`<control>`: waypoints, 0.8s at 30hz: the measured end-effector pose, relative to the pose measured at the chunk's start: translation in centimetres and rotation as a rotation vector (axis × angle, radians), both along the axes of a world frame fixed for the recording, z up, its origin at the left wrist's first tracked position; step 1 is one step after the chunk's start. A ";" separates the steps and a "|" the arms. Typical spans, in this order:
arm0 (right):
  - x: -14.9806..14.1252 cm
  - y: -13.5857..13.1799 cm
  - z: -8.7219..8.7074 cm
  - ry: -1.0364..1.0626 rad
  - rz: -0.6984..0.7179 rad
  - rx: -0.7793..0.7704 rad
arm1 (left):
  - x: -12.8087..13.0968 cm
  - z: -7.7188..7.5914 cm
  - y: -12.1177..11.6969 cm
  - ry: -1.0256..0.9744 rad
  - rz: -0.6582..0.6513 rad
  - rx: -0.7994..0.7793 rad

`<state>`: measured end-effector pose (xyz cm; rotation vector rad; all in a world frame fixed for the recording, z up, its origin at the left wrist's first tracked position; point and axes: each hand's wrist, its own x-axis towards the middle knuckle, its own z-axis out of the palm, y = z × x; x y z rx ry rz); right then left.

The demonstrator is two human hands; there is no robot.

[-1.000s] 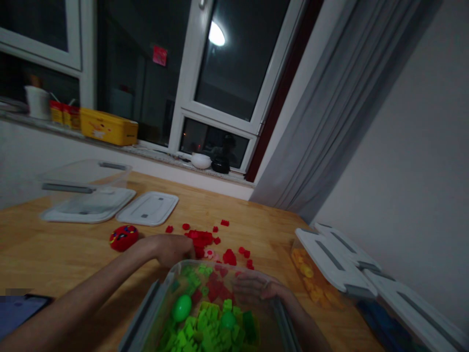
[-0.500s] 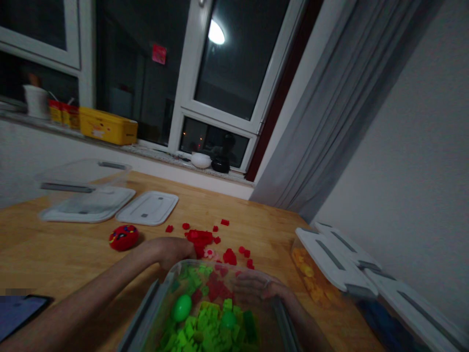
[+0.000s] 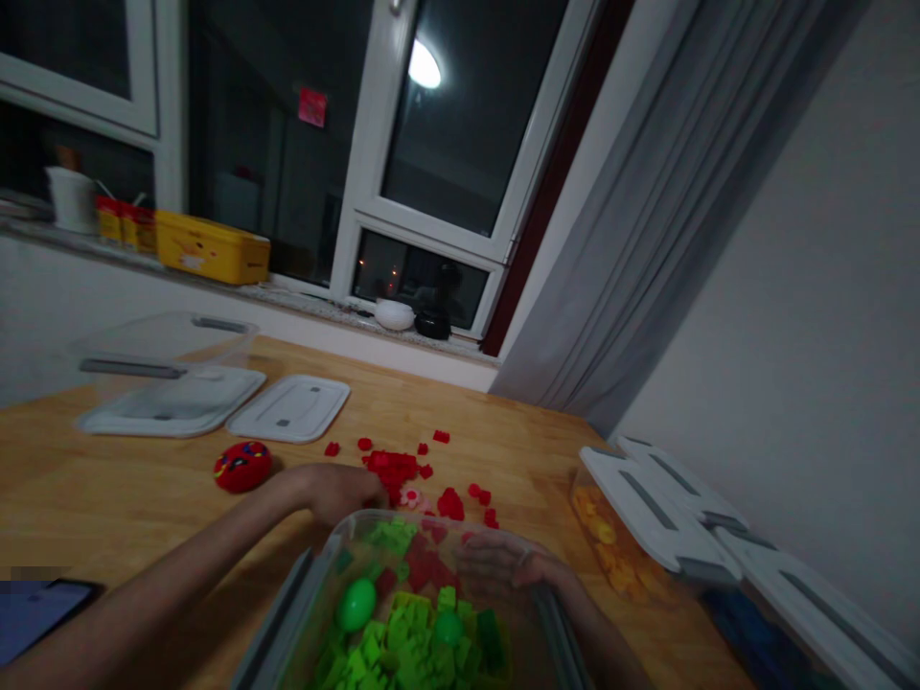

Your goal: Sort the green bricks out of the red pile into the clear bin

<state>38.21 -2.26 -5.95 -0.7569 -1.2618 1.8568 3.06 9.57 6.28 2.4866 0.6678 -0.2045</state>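
Observation:
A clear plastic box (image 3: 316, 575) full of green bricks (image 3: 402, 642) and a green egg shape (image 3: 356, 604) stands close in front of me on the wooden table (image 3: 129, 489). My left hand (image 3: 334, 489) lies just past the box's far rim, by a scatter of red bricks (image 3: 394, 470); its fingers are hidden behind the rim. My right hand (image 3: 503, 565) is curled over the box's far right edge, fingers gripping the rim.
A red toy (image 3: 242, 466) lies left of the red bricks. Two white lids (image 3: 291, 407) and an empty clear box (image 3: 165, 345) sit at the far left. At right stand lidded boxes with yellow pieces (image 3: 618, 556). A dark tablet (image 3: 35, 613) lies at bottom left.
The box's far end has tipped slightly nearer and lower. Both hands have barely shifted.

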 end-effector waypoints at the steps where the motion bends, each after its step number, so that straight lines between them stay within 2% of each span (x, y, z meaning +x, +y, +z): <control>1: 0.1 0.1 -0.1 0.006 0.007 0.000 | 0.0 0.0 0.0 0.009 0.004 -0.051; 7: -0.1 0.2 -0.4 0.014 0.011 -0.020 | -0.1 -0.1 0.0 -0.017 0.069 -0.147; 13: -0.1 0.0 0.4 0.024 0.036 -0.009 | -0.1 0.3 0.1 -0.052 0.072 -0.211; 19: 0.4 0.7 0.3 -0.030 0.046 -0.072 | -0.3 0.8 0.3 -0.079 0.081 -0.120; 24: 0.4 0.4 -0.2 0.004 0.031 -0.032 | -1.2 3.0 -0.1 -0.149 0.125 0.010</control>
